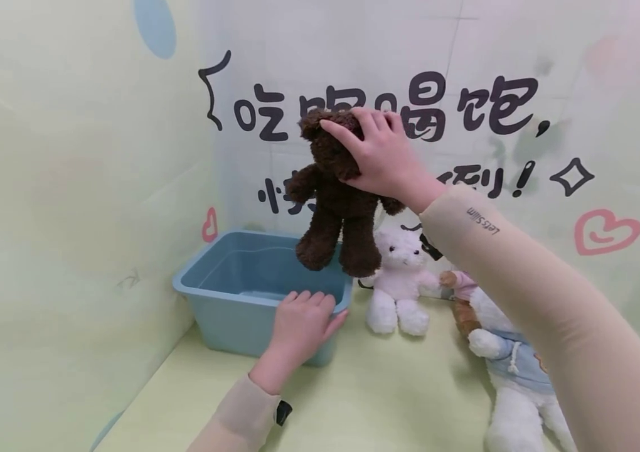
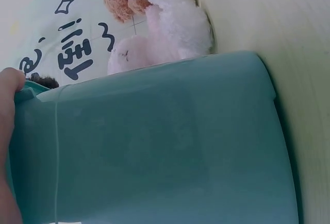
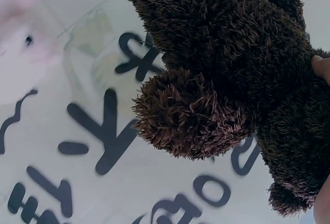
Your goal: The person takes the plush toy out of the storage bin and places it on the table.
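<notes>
Right hand (image 1: 379, 154) has the brown bear (image 1: 336, 204) by the head, bin (image 1: 232, 323) down-left of that grip, left hand (image 1: 304, 323) gripping its edge. Looks mid-carry; next probably calls for lowering bear in.

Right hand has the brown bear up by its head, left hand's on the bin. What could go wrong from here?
The right hand grips the dark brown teddy bear at its head, so the dangling body might swing or slip.
In the head view, one foot overlaps the right end of the blue plastic bin; it could snag there on lowering.
The left hand grips the near rim; pressing hard might tilt the bin.
</notes>
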Demonstrator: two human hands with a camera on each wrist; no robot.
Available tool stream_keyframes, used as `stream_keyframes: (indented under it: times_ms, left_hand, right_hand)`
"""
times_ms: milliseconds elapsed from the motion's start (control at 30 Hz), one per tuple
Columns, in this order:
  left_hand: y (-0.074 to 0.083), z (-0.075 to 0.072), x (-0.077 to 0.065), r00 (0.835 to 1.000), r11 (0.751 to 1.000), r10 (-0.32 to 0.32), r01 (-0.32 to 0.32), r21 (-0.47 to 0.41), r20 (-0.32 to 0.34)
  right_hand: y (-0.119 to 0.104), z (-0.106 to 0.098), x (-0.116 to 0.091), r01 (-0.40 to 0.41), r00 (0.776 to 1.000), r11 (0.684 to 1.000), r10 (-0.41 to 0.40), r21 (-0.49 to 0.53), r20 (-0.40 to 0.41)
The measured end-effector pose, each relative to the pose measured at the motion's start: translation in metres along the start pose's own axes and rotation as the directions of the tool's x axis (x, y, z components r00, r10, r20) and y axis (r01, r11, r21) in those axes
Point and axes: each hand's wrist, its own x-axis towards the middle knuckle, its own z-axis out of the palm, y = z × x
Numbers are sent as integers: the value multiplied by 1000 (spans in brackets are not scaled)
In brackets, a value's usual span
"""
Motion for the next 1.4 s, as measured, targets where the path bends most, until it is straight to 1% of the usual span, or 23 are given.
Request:
stream_keyframes:
  times_ms: [133, 200, 267, 333, 500, 633, 833, 933, 1067, 1200, 1300, 1400]
  left_hand:
    - [-1, -7, -1, 999, 999, 26, -25, 25, -47]
    - [-1, -10, -1, 997, 999, 41, -39, 35, -61]
    - [0, -12, -2, 997, 998, 47, -45, 44, -55]
    - [1, -13, -2, 999, 998, 43, -42, 43, -26]
    - [3, -14, -3, 999, 1000, 26, -26, 10, 24]
    - [3, -14, -4, 1000, 1000, 23, -23, 13, 3]
    - [3, -17, -6, 999, 999, 26, -26, 23, -20]
    - [3, -20, -3, 998, 999, 44, -43, 31, -44]
    - [2, -23, 1, 995, 998, 59, -56, 38, -76]
    - [2, -18, -1, 997, 998, 50, -47, 40, -62]
    - [1, -14, -6, 998, 998, 41, -39, 46, -45]
    - [0, -14, -7, 998, 998, 43, -40, 56, -44]
  right_hand:
    - [-21, 13, 14, 29, 1000, 1000, -29, -5, -7]
    - [-31, 20, 19, 41, 999, 999, -41, 3, -18]
    - [-41, 27, 23, 54, 998, 998, -53, 19, -28]
    - [-49, 33, 27, 70, 997, 997, -69, 41, -35]
    - [-72, 48, 32, 93, 995, 992, -89, 89, -54]
    - [-95, 61, 37, 94, 994, 990, -88, 107, -62]
    - [-127, 85, 41, 107, 994, 985, -105, 135, -19]
    - [-138, 98, 43, 134, 991, 982, -133, 132, -14]
    - [-146, 114, 44, 193, 981, 971, -187, 144, -54]
    - [-153, 128, 44, 248, 968, 954, -238, 169, -77]
    - [-161, 139, 44, 274, 962, 946, -266, 173, -68]
    - [-168, 151, 40, 296, 955, 940, -290, 168, -57]
